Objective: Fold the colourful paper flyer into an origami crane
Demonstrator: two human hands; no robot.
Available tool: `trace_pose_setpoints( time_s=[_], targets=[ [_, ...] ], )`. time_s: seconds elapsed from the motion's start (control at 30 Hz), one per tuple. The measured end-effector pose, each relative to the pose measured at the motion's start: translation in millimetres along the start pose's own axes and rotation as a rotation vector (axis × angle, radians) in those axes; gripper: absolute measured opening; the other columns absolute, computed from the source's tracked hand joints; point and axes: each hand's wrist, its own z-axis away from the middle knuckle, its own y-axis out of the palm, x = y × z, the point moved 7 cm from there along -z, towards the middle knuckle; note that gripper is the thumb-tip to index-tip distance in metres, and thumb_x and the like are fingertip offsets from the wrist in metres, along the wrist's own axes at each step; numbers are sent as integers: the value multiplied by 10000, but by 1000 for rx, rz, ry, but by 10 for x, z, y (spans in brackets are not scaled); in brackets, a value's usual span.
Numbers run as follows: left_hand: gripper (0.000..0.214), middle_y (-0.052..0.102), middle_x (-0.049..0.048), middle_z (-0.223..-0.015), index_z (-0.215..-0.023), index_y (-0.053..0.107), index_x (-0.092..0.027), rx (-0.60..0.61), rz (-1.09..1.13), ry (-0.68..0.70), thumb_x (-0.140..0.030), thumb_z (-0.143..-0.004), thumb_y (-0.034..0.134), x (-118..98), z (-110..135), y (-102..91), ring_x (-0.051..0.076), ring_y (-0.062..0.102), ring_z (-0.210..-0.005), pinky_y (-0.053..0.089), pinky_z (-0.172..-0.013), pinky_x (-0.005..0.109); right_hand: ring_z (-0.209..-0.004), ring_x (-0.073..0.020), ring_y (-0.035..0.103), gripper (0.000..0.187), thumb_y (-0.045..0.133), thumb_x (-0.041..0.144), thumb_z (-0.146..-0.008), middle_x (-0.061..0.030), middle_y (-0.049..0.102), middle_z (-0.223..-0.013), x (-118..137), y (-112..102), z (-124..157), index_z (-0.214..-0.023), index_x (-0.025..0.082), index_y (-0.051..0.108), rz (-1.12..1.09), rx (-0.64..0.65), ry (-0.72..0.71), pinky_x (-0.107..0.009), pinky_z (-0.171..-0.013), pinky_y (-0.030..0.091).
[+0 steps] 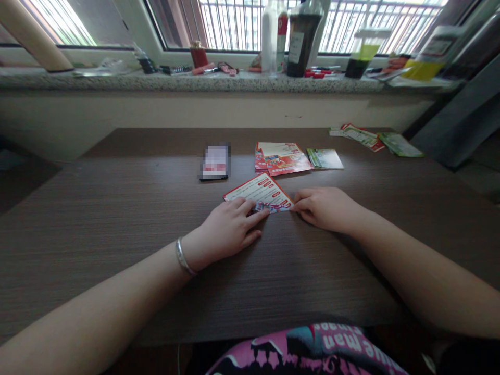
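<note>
A red and white printed leaflet (260, 191) lies flat on the dark wooden table (117, 208), folded along its near edge. My left hand (228, 229) rests on the table with its fingers stretched out, fingertips pressing the leaflet's near fold. My right hand (326, 208) lies at the leaflet's right corner, fingers curled and pinching that corner against the table. A silver bracelet (183, 257) circles my left wrist.
A phone (214, 162) lies behind the leaflet. A pile of red leaflets (282, 158) and a green one (325, 159) lie further back, more papers (363, 136) at the far right. The stone windowsill (156, 82) holds bottles (301, 36), a jar and small items.
</note>
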Motion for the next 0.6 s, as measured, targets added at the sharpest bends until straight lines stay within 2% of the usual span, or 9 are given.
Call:
trace_pose_setpoints(
  time_s=[0.6],
  targets=[
    [469, 564, 110, -1220, -1387, 481, -261, 7, 26, -14, -446, -960, 418, 15, -6, 38, 284, 539, -1091, 450, -968, 446, -775, -170, 629, 223, 526, 225, -835, -14, 719, -963, -133, 2, 50, -864, 263, 744, 36, 82, 88, -271, -569, 364]
  ],
)
